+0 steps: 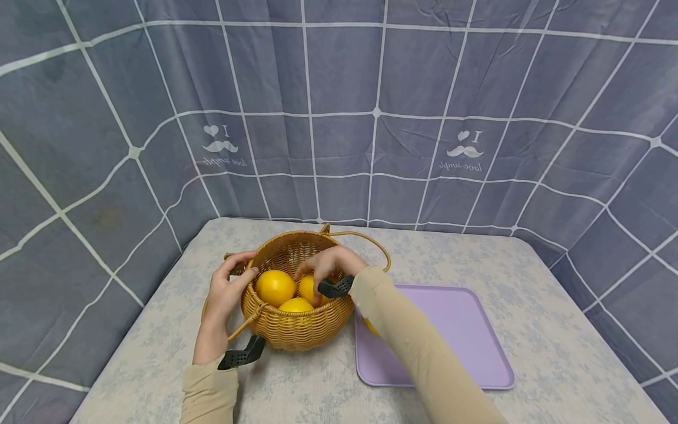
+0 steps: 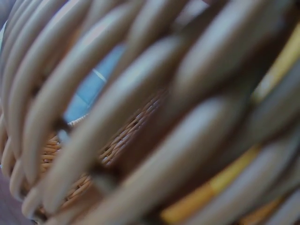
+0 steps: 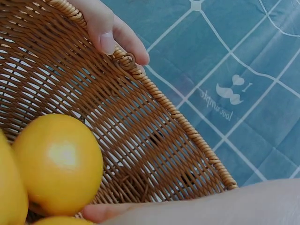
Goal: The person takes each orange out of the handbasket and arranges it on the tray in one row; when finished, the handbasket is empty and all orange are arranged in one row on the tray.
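A woven basket [image 1: 304, 333] stands left of centre on the patterned surface [image 1: 556, 306], its mouth facing up and its side handles [image 1: 365, 235] splayed outward, one to the far right, the other to the near left beside the wrist. The left grip [image 1: 225, 294] pinches the basket's left rim, thumb inside and fingers outside. The right grip [image 1: 325, 268] reaches down into the basket, fingers curled round the right fruit [image 1: 307, 287], a yellow one that it partly covers (whether the fruit's weight is on the fingers, I cannot tell). Two more yellow ones lie there: the left fruit [image 1: 276, 287] and, at the near wall, the near fruit [image 1: 295, 304], its lower part hidden by the rim.

To the right of the basket, just beside it, a purple tray [image 1: 455, 330] lies flat. The right sleeve [image 1: 424, 347] crosses above it and blocks much of its left half, leaving only a sliver of a yellow object [image 1: 371, 327] showing. Black wrist pieces [image 1: 242, 353] sit at both cuffs. Grey-blue cloth [image 1: 339, 147] with white grid lines hangs behind and along both sides; in the left wrist view, blurred wicker fills nearly everything.
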### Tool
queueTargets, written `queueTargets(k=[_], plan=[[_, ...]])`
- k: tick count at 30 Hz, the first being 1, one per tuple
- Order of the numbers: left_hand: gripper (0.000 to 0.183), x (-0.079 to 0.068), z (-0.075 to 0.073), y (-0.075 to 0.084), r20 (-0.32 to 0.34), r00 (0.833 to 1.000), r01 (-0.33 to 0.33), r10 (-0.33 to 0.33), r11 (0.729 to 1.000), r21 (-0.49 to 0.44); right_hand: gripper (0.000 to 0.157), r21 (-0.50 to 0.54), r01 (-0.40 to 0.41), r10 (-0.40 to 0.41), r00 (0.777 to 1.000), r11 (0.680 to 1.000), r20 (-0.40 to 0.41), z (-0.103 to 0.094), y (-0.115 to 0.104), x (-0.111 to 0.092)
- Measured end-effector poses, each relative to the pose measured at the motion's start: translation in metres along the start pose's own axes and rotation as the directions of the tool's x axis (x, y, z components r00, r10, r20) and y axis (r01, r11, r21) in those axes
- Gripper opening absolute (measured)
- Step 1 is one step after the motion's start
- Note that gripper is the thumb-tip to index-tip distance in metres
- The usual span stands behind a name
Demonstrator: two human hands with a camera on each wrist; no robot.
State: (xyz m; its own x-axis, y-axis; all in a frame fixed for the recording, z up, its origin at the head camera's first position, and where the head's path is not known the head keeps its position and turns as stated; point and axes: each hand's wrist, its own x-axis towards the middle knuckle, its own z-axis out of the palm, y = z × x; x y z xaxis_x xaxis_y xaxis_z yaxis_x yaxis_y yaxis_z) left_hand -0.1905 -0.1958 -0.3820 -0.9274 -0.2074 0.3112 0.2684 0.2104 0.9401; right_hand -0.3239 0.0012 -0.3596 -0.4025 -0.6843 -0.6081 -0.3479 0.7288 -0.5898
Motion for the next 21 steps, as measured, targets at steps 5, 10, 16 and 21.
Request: queueTargets(k=[5,10,16,21], plan=[[0.033,0.008,-0.002,-0.021,-0.009,1.0,0.026,-0.026,1.0,-0.013,0.075,0.011,-0.05,0.05,0.999,0.999,-0.014,0.002,0.001,0.0],[0.033,0.008,-0.001,-0.021,-0.001,1.0,0.025,-0.025,1.0,-0.011,0.072,0.008,-0.01,0.011,0.999,1.0,-0.045,0.003,0.003,-0.001],[0.032,0.0,0.001,0.001,0.007,1.0,-0.002,0.002,1.0,-0.001,0.072,-0.044,0.012,-0.016,0.996,0.999,-0.087,0.005,0.002,0.001],[0.032,0.0,0.001,0.0,0.007,1.0,-0.016,0.016,1.0,0.015,0.069,-0.115,0.014,-0.031,0.989,0.993,-0.145,0.005,0.0,0.0]])
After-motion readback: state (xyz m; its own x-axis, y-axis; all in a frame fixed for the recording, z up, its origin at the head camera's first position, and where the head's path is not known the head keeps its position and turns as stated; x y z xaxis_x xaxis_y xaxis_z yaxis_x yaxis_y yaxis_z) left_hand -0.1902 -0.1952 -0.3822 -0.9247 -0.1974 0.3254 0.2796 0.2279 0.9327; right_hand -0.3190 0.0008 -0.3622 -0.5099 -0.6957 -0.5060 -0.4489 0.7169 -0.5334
